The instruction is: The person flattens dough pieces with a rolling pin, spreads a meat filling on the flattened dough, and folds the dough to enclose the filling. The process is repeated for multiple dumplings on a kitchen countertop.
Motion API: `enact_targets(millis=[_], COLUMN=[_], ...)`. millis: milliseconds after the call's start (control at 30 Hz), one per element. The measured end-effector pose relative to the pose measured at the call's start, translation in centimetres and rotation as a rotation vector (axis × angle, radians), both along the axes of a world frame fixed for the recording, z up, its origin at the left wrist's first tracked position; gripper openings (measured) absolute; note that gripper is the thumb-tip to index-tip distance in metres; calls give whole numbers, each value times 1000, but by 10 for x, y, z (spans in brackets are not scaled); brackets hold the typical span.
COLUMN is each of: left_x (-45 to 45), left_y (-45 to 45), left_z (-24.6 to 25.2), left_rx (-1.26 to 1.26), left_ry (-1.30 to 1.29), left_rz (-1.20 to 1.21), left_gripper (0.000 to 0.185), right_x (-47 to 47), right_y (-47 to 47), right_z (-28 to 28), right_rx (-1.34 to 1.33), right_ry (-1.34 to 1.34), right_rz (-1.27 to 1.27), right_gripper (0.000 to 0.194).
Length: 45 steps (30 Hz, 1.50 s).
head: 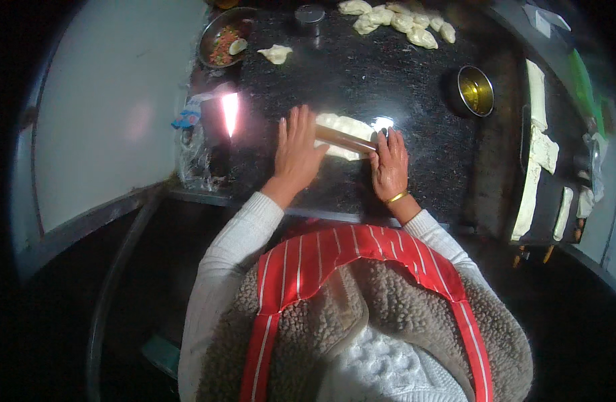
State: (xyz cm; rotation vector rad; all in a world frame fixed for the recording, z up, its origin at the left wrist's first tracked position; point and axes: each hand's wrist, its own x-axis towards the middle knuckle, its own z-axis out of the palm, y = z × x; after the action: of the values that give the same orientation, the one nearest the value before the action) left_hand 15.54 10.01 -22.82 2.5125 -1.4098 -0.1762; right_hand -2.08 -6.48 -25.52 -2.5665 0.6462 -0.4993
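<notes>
A wooden rolling pin (346, 138) lies slanted across a flattened oval of pale dough (344, 123) on the dark speckled worktop (418, 186). My left hand (299, 148) rests over the pin's left end, fingers stretched away from me and slightly blurred. Over the right end lies my right hand (390, 163), its fingers also extended and a gold bangle at its wrist. Both palms cover the ends of the pin, so these are hidden. Dough shows on both sides of the pin between my hands.
A metal bowl of chopped filling (225, 45) stands at the far left, near a small dough piece (276, 54). Several dough lumps (401, 21) sit at the back. To the right are a bowl of yellow oil (475, 91) and dough strips (529, 193) on a dark surface.
</notes>
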Motion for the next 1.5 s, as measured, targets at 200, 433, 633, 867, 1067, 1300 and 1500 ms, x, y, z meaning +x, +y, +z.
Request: enact_targets(millis=[200,433,633,867,1067,1300,1500], left_x=[13,-4,23,31,21,54,15], left_y=[-34,-35,-69,-69,-54,-98,-60], left_z=[7,20,20,16,14,10,26], left_rx=[111,153,176,293,341,78,495], left_ry=[-119,-69,-279,-202,-134,-450,-34], left_rz=[-63,51,2,-27,-11,-4,-34], left_gripper=[54,72,74,79,75,65,70], right_x=[3,27,57,65,54,81,58], right_y=[-10,-5,-32,-39,-32,-62,-34], right_z=[-12,10,14,21,10,6,26], right_rx=[109,73,-20,29,103,-58,116], right_ry=[39,369,265,332,405,84,477], right_rz=[-99,-136,-272,-262,-218,-278,-165], right_gripper=[47,51,57,55,58,53,55])
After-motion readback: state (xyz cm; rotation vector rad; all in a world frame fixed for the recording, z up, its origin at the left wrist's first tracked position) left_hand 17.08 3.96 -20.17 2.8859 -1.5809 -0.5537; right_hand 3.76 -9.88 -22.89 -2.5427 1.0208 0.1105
